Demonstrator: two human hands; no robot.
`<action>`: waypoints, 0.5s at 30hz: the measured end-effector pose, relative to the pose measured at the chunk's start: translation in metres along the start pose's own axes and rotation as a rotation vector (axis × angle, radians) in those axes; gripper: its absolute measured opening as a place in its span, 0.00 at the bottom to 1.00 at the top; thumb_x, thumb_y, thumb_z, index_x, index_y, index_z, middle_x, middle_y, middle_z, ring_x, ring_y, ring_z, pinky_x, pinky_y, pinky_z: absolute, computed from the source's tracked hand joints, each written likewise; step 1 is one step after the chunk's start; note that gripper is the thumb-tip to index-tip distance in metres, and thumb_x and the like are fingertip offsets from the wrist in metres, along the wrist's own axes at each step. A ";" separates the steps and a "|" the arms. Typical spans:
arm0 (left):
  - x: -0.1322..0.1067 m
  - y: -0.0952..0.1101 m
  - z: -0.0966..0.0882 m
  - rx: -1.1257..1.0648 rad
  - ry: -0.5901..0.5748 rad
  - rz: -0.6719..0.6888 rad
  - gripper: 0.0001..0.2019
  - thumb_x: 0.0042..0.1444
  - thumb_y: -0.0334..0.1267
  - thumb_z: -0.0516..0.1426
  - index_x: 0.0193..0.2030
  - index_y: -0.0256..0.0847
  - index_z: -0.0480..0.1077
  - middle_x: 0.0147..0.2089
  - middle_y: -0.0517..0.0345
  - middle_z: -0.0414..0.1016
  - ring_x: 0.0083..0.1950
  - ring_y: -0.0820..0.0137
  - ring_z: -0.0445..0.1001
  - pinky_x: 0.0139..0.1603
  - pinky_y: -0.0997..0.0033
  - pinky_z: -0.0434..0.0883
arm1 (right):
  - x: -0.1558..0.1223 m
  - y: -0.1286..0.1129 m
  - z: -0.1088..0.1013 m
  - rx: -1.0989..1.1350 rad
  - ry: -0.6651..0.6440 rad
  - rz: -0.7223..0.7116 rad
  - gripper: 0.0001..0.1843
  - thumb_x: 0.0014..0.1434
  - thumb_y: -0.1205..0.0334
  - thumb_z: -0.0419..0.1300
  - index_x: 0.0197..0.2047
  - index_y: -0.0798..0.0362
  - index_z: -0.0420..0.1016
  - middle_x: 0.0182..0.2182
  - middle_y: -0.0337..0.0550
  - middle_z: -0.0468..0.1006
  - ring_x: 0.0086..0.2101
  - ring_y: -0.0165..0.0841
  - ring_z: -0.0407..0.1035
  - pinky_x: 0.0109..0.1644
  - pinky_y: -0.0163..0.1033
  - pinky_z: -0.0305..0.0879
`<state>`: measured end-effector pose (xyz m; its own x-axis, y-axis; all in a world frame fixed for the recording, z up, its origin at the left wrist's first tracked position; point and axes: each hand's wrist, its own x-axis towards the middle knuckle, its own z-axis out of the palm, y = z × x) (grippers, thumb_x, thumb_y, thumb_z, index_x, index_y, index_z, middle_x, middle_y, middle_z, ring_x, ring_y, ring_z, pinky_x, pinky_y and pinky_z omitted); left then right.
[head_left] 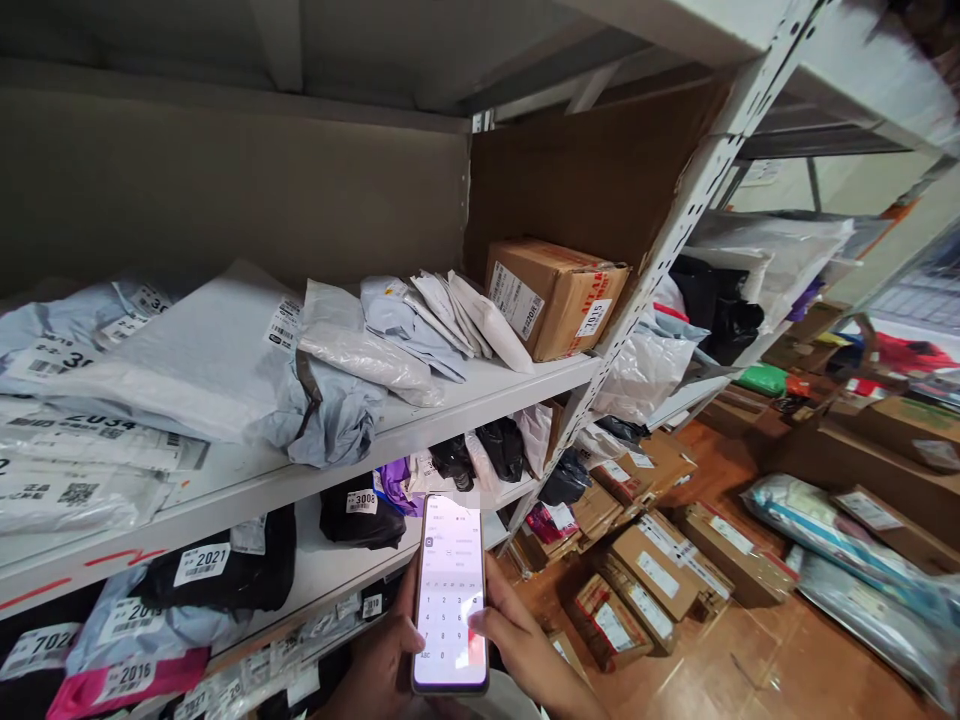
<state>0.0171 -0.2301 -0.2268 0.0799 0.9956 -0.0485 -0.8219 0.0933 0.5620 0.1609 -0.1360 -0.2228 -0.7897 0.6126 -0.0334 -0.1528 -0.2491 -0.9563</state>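
Smartphone (450, 590), flat glossy slab with lit keypad screen, near centre, gripped upright between left hand (379, 660) and right hand (525, 650), right thumb on the glass; beyond, white metal shelf (465, 415) bearing crinkled plastic mailers (352, 350) and taped cardboard box (551, 295).

Glossy glass phone (450, 590); matt cardboard box (551, 297); crinkled plastic mailers (360, 350).

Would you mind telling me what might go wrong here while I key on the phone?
The grey soft parcel sags over the shelf edge and may slide off.
Boxes crowd the floor beside you; stepping with eyes on the phone risks a trip.
The left hand holds the phone while the right hand thumbs its small keypad; a digit could be mistyped.
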 end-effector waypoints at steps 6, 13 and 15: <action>-0.003 0.012 0.022 0.167 0.125 -0.117 0.58 0.36 0.25 0.53 0.70 0.54 0.22 0.65 0.55 0.64 0.56 0.54 0.70 0.39 0.66 0.72 | 0.004 0.002 0.002 0.233 0.110 0.063 0.36 0.43 0.61 0.56 0.58 0.50 0.66 0.44 0.41 0.81 0.41 0.42 0.72 0.46 0.45 0.63; 0.001 0.004 0.007 0.272 0.219 -0.195 0.56 0.39 0.27 0.52 0.69 0.54 0.18 0.57 0.53 0.70 0.47 0.57 0.73 0.37 0.62 0.72 | 0.020 0.005 0.012 0.308 0.346 0.041 0.23 0.39 0.50 0.69 0.39 0.53 0.77 0.23 0.36 0.80 0.23 0.30 0.66 0.28 0.34 0.58; 0.006 -0.005 0.001 0.192 0.129 -0.195 0.57 0.38 0.29 0.52 0.67 0.54 0.15 0.54 0.53 0.72 0.45 0.57 0.73 0.36 0.62 0.71 | 0.023 0.008 0.010 0.318 0.365 0.033 0.23 0.39 0.45 0.70 0.34 0.53 0.77 0.19 0.35 0.78 0.19 0.28 0.63 0.25 0.34 0.55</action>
<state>0.0224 -0.2247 -0.2297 0.1437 0.9525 -0.2685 -0.6751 0.2927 0.6771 0.1358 -0.1318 -0.2287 -0.5454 0.8099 -0.2161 -0.3502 -0.4544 -0.8190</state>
